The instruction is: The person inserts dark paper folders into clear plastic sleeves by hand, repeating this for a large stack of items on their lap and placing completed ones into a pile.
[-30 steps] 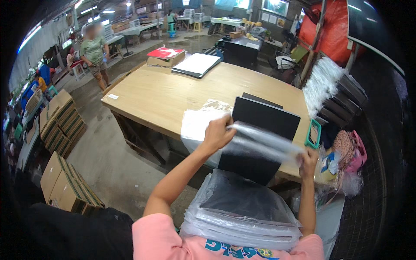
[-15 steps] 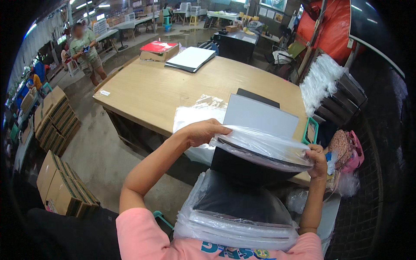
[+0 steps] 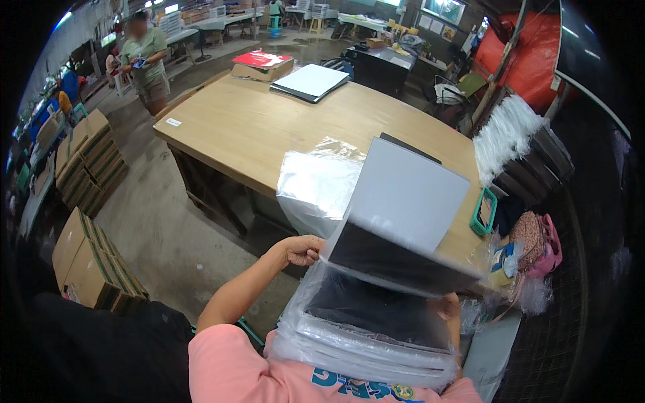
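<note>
A flat black board (image 3: pixel 396 258), blurred by motion, is tilted above my lap, its upper edge in front of the grey boards. My left hand (image 3: pixel 306 250) is closed at the board's left corner, fingers pinched on its edge. At the lower right edge my right hand (image 3: pixel 447 307) grips the board from below, its fingers partly hidden and blurred. Under the board, a stack of black boards in clear plastic sleeves (image 3: pixel 376 336) rests against my body. Grey boards (image 3: pixel 413 188) lie on the near part of the table, with a black one showing behind them.
Clear plastic bags (image 3: pixel 319 181) hang over the near edge of the wooden table (image 3: pixel 235 127). A green basket (image 3: pixel 484 211) and bags (image 3: pixel 531 245) are at the right. Cardboard cartons (image 3: pixel 94 265) stand on the left floor. Another person (image 3: pixel 144 60) stands beyond the table's left corner.
Both hands have come down toward my lap. The clear plastic that was stretched between them over the board is no longer raised, and the board's black face now shows.
</note>
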Motion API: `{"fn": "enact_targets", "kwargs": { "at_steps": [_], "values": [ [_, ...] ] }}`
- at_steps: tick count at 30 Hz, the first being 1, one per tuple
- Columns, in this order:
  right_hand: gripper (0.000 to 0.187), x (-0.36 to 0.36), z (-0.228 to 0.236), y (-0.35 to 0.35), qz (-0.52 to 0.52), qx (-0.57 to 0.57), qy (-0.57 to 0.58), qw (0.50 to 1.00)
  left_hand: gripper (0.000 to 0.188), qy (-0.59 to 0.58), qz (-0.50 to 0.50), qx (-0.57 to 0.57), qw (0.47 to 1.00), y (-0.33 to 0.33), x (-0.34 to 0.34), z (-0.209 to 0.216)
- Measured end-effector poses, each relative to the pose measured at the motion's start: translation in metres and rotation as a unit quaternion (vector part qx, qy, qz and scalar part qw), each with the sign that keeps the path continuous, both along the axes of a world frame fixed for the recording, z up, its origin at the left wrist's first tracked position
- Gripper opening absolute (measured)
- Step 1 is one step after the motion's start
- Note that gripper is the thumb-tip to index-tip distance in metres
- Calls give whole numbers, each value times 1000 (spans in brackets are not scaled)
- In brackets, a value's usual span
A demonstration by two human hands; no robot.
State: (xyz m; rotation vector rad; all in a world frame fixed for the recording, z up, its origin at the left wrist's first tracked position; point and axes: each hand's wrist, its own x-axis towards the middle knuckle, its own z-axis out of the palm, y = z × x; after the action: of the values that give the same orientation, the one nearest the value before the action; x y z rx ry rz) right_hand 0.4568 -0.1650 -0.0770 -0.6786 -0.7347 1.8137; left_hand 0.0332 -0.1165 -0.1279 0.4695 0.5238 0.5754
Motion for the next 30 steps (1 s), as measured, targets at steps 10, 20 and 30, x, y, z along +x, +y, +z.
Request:
{"fn": "enact_targets", "kwargs": {
  "at_steps": [10, 20, 30],
  "values": [
    [29, 22, 21, 2, 190, 50, -199, 960, 21, 193, -14, 148, 970, -12, 17, 5],
    [22, 12, -65, 33, 134, -116, -270, 946, 46, 410, 133, 157, 889, 8, 21, -106],
    [21, 38, -172, 55, 56, 378, -478, 791, 55, 621, 92, 219, 747, 10, -34, -49]
  ]
}}
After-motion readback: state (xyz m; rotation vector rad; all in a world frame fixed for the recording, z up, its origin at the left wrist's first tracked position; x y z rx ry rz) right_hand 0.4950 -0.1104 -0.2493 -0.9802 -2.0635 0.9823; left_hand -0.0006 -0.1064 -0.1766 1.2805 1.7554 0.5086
